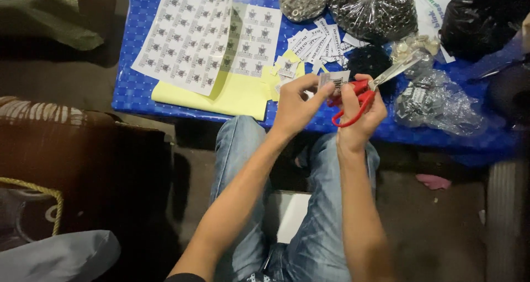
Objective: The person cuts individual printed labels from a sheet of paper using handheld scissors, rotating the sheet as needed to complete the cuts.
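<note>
Nearest the camera, two bare forearms rise from a lap in faded blue jeans point(243, 166), with a pale flat piece point(290, 221) lying between the knees. To the left sit a dark brown bag point(83, 160) with a yellow rope handle and a grey bundle of cloth point(55, 257).

Just before the table edge, the left hand point(295, 105) pinches a small printed paper label point(333, 80) between thumb and fingertips, the fingers closed on its left side. The right hand point(359, 113) grips red-handled scissors point(361, 94), fingers curled through the plastic loops. The metal blades point up and to the right, the long axis running diagonally from the hands toward the bags; the blades look closed, though blur makes that uncertain. The label sits just left of the handles, touching both hands.

Beyond lies a blue patterned table cover point(132, 83). On it rest glossy white sticker sheets point(193, 31) printed in a grid, overlapping yellow backing paper point(232, 97). A loose heap of cut labels point(317, 42) lies behind the hands. Farther back and right crowd crinkled clear plastic bags of small metal parts point(375, 9) and a black bag point(480, 17).
</note>
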